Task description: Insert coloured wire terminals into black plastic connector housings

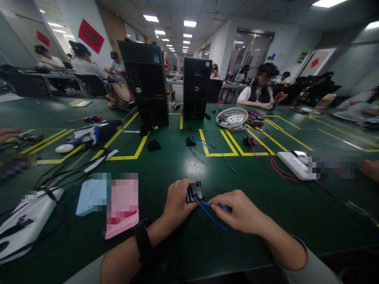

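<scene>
My left hand [178, 198] is closed around a small black plastic housing [199, 189] with an open face. Blue wires run out of this housing, and one long blue wire [213, 221] hangs free toward the table edge. My right hand [237, 209], just to the right, pinches another blue wire [206, 203] close to the housing. What lies deeper in the right palm is hidden. Farther up the table are a similar black part with blue wires [191, 141], a plain black part [154, 145] and a black part with red wires [248, 142].
Two black computer towers [146, 83] stand at the back. A white basket [231, 118] is right of them. Pink [122, 205] and blue [93, 193] items lie left, near a white device [28, 225] with black cables. Another white device [296, 165] sits right. Other people sit around.
</scene>
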